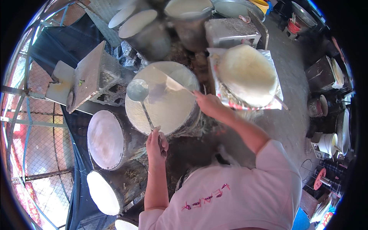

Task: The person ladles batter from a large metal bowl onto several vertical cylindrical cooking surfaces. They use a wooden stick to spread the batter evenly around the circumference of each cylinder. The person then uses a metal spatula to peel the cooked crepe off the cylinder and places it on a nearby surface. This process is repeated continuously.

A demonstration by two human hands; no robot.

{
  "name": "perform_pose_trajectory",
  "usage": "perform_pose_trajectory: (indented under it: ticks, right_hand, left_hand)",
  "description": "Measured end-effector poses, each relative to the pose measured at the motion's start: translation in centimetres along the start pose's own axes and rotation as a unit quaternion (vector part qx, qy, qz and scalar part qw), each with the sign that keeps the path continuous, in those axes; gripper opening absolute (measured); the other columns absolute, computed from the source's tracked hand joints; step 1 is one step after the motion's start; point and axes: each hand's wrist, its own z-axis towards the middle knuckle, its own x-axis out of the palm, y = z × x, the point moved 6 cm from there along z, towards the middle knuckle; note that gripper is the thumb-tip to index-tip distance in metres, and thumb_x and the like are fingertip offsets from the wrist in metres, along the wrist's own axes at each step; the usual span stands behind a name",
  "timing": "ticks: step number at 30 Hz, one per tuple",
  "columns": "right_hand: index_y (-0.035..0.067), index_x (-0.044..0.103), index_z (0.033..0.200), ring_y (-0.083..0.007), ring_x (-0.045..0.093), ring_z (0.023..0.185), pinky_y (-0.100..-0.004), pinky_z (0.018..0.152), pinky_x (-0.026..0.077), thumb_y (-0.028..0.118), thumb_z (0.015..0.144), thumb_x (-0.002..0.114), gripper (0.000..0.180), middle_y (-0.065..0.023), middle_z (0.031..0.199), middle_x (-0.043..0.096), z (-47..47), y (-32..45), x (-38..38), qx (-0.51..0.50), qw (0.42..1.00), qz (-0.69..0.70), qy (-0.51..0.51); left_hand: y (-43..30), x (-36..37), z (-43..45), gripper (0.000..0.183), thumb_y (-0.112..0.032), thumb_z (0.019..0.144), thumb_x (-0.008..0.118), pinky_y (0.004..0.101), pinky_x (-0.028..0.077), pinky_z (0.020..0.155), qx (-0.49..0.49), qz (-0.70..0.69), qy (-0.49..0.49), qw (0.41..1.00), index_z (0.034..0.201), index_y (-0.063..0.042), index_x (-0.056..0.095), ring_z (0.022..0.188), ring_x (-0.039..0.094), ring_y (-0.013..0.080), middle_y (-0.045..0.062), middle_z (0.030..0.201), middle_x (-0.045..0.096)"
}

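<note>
Before me stands a large round drum-like stove with a pale, flat cooking surface [161,112] on top. My left hand [157,143] grips the handle of a metal ladle [138,90], whose round bowl is over the left part of that surface. My right hand [208,103] holds a long, thin blade-like tool [175,82] near the right rim; it reaches up and left across the surface, where a greyer patch shows beyond it. To the right, a pile of thin round pale sheets [247,74] rests on a covered stand, with a stick beside it.
More round pale-topped stoves stand at the left [105,140], lower left [103,192] and top [138,24]. A board on blocks [86,77] leans at the upper left. A grey box [232,31] stands behind the pile. Buckets and basins, one a white bucket [327,143], line the right side.
</note>
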Motion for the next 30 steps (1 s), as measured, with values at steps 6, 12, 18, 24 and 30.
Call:
perform_pose_trajectory:
  ticks: [6,12,18,24,30]
  right_hand:
    - [0.002,0.043,0.139,-0.0377,0.067,0.063,-0.0510,0.054,0.051,0.012,0.090,0.054,0.051,-0.0198,0.070,0.067,-1.4,2.1,-0.8,0.072,0.992,-0.009,-0.106]
    - [0.002,0.045,0.137,-0.0380,0.066,0.063,-0.0511,0.052,0.050,0.010,0.089,0.054,0.049,-0.0194,0.071,0.067,-0.6,4.9,-0.6,-0.053,0.994,-0.059,-0.079]
    - [0.009,0.044,0.140,-0.0415,0.066,0.067,-0.0538,0.059,0.050,0.014,0.093,0.050,0.047,-0.0217,0.074,0.067,-7.0,2.8,1.7,0.193,0.978,0.013,-0.078]
    - [0.013,0.032,0.148,-0.0376,0.070,0.076,-0.0505,0.068,0.054,0.017,0.096,0.045,0.053,-0.0190,0.082,0.071,-4.8,9.2,4.3,0.023,1.000,0.003,-0.008]
    - [0.011,0.042,0.142,-0.0377,0.068,0.068,-0.0517,0.061,0.053,0.016,0.093,0.048,0.049,-0.0175,0.073,0.068,-4.0,8.0,1.5,0.087,0.992,-0.076,-0.053]
  left_hand:
    - [0.2,-0.4,-0.1,0.016,-0.021,0.099,0.057,0.0254,0.035,0.035,0.001,0.036,0.012,0.999,0.094,-0.007,0.058,0.040,0.044,0.0103,0.001,0.055,0.047]
    - [0.5,-1.7,0.1,0.018,-0.021,0.099,0.057,0.0246,0.035,0.034,0.009,0.048,0.016,0.999,0.086,-0.008,0.055,0.039,0.042,0.0102,0.000,0.054,0.046]
    - [0.7,-3.3,0.3,0.021,-0.022,0.097,0.060,0.0254,0.036,0.035,0.016,0.064,0.014,0.998,0.087,-0.004,0.056,0.043,0.047,0.0103,0.002,0.063,0.051]
    - [1.5,-4.2,0.8,0.023,-0.024,0.096,0.061,0.0248,0.035,0.033,0.036,0.061,0.022,0.997,0.083,-0.006,0.055,0.041,0.047,0.0101,0.001,0.061,0.051]
    - [2.4,-6.4,1.9,0.025,-0.025,0.096,0.061,0.0255,0.035,0.031,0.022,0.100,-0.039,0.994,0.079,-0.008,0.054,0.035,0.045,0.0112,0.001,0.052,0.048]
